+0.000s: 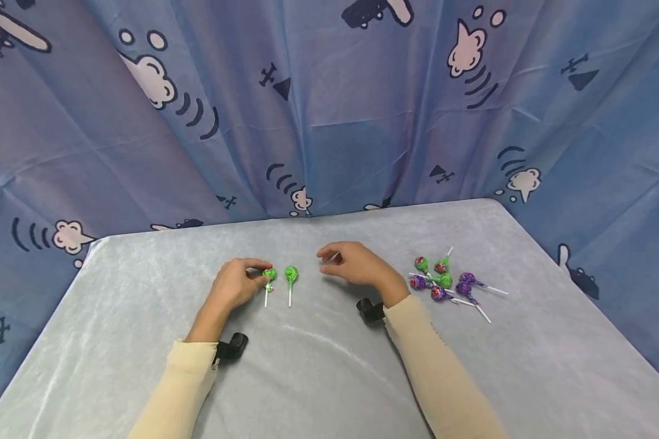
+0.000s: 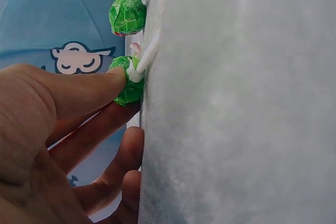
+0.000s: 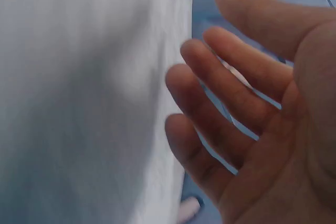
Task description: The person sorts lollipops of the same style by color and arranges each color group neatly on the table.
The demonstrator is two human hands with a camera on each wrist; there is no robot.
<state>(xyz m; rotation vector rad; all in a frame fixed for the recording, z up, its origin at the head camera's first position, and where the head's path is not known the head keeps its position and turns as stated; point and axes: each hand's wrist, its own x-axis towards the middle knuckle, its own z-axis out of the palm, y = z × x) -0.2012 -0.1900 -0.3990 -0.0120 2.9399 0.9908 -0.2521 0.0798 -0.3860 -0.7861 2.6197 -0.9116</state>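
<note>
My left hand (image 1: 235, 283) pinches the green-wrapped head of a lollipop (image 2: 129, 94) between thumb and fingers, its white stick pointing toward me on the table. Just right of it lies a second green lollipop (image 1: 291, 274), stick parallel to the first; the left wrist view shows this other lollipop (image 2: 127, 15) beyond the pinched one. My right hand (image 1: 354, 262) hovers over the cloth to the right of both, fingers loosely bent and apart. Nothing is between its fingers (image 3: 226, 129) in the right wrist view.
At the right of the table lies a loose cluster of lollipops, several green (image 1: 444, 280) and several purple (image 1: 464, 289), sticks pointing different ways. A pale grey cloth (image 1: 318, 378) covers the table. Behind its far edge hangs a blue patterned curtain (image 1: 340, 152).
</note>
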